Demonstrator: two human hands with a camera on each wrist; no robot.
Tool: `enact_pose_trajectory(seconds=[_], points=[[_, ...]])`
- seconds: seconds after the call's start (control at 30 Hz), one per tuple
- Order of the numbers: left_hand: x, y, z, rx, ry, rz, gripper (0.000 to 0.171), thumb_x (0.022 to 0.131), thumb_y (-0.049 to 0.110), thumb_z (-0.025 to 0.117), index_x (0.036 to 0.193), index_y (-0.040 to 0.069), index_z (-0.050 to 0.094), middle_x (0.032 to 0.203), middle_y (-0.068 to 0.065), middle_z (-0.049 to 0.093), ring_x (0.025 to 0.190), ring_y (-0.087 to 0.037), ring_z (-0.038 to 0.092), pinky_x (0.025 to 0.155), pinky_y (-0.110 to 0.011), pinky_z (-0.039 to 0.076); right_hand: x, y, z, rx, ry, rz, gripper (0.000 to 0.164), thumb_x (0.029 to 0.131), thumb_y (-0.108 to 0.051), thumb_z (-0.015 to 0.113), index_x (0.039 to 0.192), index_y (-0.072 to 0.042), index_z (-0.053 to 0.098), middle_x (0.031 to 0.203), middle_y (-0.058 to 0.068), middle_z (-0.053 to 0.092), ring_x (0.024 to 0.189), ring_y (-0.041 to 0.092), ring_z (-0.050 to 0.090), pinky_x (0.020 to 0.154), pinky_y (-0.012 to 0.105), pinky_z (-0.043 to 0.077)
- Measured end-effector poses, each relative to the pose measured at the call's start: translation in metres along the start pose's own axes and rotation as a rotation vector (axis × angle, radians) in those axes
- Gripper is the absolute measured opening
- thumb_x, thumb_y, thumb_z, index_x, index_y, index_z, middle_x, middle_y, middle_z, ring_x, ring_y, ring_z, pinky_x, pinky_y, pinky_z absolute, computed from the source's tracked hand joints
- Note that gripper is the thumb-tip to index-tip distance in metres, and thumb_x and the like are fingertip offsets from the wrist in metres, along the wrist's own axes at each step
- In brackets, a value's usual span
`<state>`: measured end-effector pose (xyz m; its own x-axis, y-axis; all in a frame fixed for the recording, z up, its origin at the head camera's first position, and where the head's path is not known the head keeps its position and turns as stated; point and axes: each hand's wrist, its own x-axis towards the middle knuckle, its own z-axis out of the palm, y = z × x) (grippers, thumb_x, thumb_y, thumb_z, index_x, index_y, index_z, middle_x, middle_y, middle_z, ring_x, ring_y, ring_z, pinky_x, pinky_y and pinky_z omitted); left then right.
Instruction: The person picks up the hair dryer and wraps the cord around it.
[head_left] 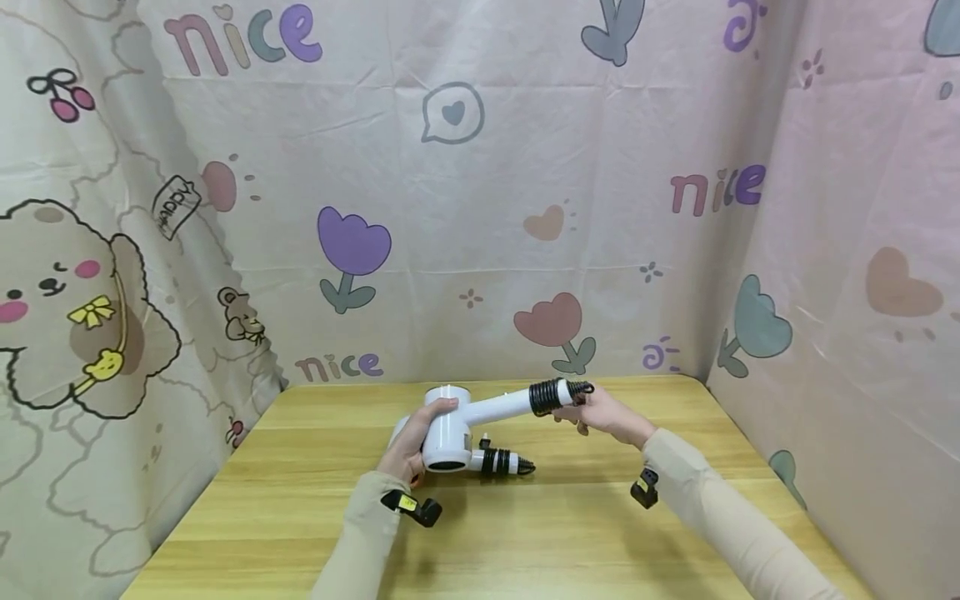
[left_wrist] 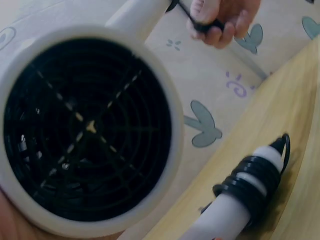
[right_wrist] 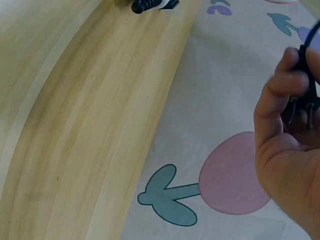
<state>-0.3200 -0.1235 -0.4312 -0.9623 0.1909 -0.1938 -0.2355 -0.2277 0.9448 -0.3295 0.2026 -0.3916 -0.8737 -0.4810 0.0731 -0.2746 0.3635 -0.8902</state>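
A white hair dryer (head_left: 447,433) is held up off the table by my left hand (head_left: 405,450), which grips its barrel. The round black grille (left_wrist: 90,150) of that dryer fills much of the left wrist view. Its handle points right, with a black cord (head_left: 545,397) coiled round the end. My right hand (head_left: 611,414) pinches the cord's black two-pin plug (right_wrist: 305,82) beyond the handle's tip. Beneath lies a second white hair dryer (left_wrist: 220,217), its handle wound with black cord (head_left: 497,462); its barrel is mostly hidden behind my left hand and the raised dryer.
Both dryers are over a light wood table (head_left: 540,542). A printed fabric curtain (head_left: 450,183) hangs along the table's back and both sides. Small black cameras (head_left: 645,488) are strapped to both wrists, over beige sleeves.
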Motion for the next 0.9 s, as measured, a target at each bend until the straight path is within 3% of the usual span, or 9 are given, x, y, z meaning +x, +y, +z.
enact_pose_trajectory(seconds=[0.13,0.2,0.37,0.57,0.77,0.9], points=[[0.000,0.000,-0.004,0.090,-0.045,-0.006,0.067,0.083,0.045,0.067,0.127,-0.001,0.046,0.094,-0.006,0.066,0.078,-0.020,0.068,0.071,-0.038,0.061,0.001,0.000,-0.009,0.011,-0.082,-0.075,0.030,0.077,0.011,0.056,0.107,0.011,0.061,0.090,0.010,0.066,0.068,0.015,0.056,0.058,0.029,0.056],[0.001,0.000,-0.005,0.116,-0.095,-0.001,0.065,0.085,0.043,0.066,0.129,0.000,0.044,0.095,-0.007,0.066,0.079,-0.022,0.068,0.072,-0.041,0.061,0.002,-0.002,-0.012,0.018,-0.124,-0.080,0.035,0.073,0.013,0.056,0.108,0.013,0.060,0.093,0.010,0.067,0.075,0.016,0.060,0.065,0.030,0.058],[0.000,0.001,-0.005,0.204,-0.195,0.021,0.063,0.087,0.035,0.065,0.135,0.005,0.037,0.097,-0.010,0.065,0.079,-0.025,0.069,0.071,-0.046,0.061,0.005,-0.007,-0.015,-0.072,-0.174,-0.005,0.025,0.082,-0.001,0.067,0.106,0.005,0.065,0.094,0.003,0.070,0.085,0.015,0.064,0.074,0.026,0.055],[0.000,0.002,0.006,0.385,-0.139,0.129,0.068,0.081,0.027,0.073,0.135,0.005,0.040,0.104,-0.017,0.062,0.078,-0.025,0.067,0.065,-0.046,0.061,0.005,-0.004,-0.012,-0.085,-0.177,0.070,0.022,0.081,-0.010,0.077,0.098,0.000,0.067,0.087,0.006,0.070,0.074,0.017,0.068,0.068,0.034,0.060],[0.006,-0.005,0.021,0.423,-0.060,0.226,0.073,0.076,0.022,0.080,0.135,0.004,0.040,0.114,-0.022,0.057,0.082,-0.026,0.066,0.065,-0.042,0.061,0.003,-0.001,-0.011,-0.031,-0.124,0.079,0.028,0.080,-0.006,0.077,0.102,0.004,0.062,0.088,0.011,0.067,0.071,0.019,0.068,0.069,0.036,0.062],[0.008,-0.011,0.027,0.413,-0.008,0.262,0.076,0.076,0.024,0.082,0.137,0.005,0.040,0.117,-0.023,0.057,0.085,-0.026,0.066,0.066,-0.041,0.061,0.001,0.002,-0.011,-0.011,-0.068,0.094,0.039,0.084,-0.008,0.073,0.117,0.006,0.056,0.106,0.020,0.063,0.083,0.019,0.066,0.074,0.033,0.060]])
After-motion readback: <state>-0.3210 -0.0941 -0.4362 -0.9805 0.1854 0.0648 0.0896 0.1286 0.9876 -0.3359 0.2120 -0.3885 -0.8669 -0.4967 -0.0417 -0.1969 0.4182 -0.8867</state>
